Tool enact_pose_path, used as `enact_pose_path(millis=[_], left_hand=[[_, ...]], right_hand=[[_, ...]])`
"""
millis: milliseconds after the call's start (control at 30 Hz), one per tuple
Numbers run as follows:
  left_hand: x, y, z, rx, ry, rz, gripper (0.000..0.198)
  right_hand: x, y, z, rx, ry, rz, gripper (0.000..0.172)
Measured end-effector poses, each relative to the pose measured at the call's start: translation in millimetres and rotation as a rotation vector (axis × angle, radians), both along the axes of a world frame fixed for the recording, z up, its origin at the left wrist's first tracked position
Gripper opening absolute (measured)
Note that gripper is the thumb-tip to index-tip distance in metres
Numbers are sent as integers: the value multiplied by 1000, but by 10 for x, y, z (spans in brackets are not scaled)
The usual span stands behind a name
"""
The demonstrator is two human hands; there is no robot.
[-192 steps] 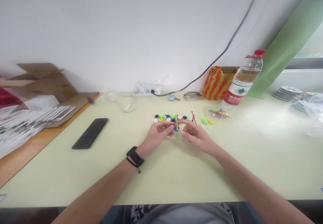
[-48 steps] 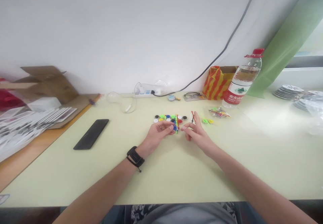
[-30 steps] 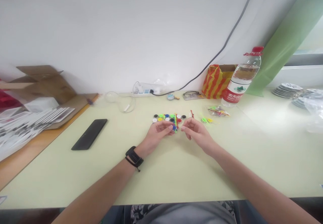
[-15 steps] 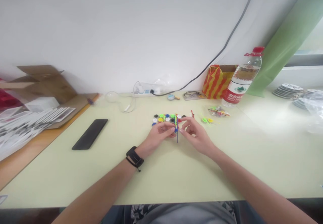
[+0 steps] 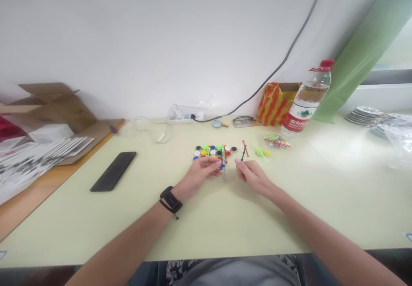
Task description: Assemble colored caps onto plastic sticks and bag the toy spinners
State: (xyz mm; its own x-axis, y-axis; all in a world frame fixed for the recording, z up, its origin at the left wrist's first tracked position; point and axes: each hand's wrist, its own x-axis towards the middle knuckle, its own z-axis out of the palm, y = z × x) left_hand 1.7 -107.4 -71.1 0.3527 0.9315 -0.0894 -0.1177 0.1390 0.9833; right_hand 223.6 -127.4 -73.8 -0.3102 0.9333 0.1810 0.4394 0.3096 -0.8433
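Note:
My left hand (image 5: pixel 206 169) is closed, with thumb and fingertips pinching a small blue plastic piece (image 5: pixel 222 165). A faint, blurred strip shows just below it. Beyond these fingers lie several round coloured discs (image 5: pixel 213 153) in rows, with thin green sticks (image 5: pixel 223 152) across them. To the right, my right hand (image 5: pixel 252 175) is closed with thumb and index finger pressed together; whatever is between them is too small to make out. Just past its fingertips are a red stick (image 5: pixel 246 148) and a dark stick (image 5: pixel 242 155).
Yellow-green small parts (image 5: pixel 263 153) and a clear packet of coloured pieces (image 5: pixel 278 141) lie at right. Behind stand a water bottle (image 5: pixel 305 101) and a striped bag (image 5: pixel 273 105). A black phone-like slab (image 5: pixel 113 171) lies left; a power strip (image 5: pixel 183 117) sits by the wall.
My right hand has drawn away from the left, and its spread fingers have closed together. The blue rod below my left fingertips no longer shows clearly. My left hand stays nearly still.

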Motion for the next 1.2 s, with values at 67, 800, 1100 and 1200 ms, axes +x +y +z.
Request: enact_pose_path(millis=[67,800,1100,1200], left_hand=[[4,-3,11,5,-8,2,35],[-20,-8,9,12,-3,-70,31],[-8,-1,5,4,-10,-36,31],[-4,-9,18,19,-9,-42,31]], right_hand=[[-13,8,29,30,80,37,54],[-42,-62,-37,244,19,24,46],[-19,-8,76,84,115,59,43],[-50,-34,102,61,189,88,22]])
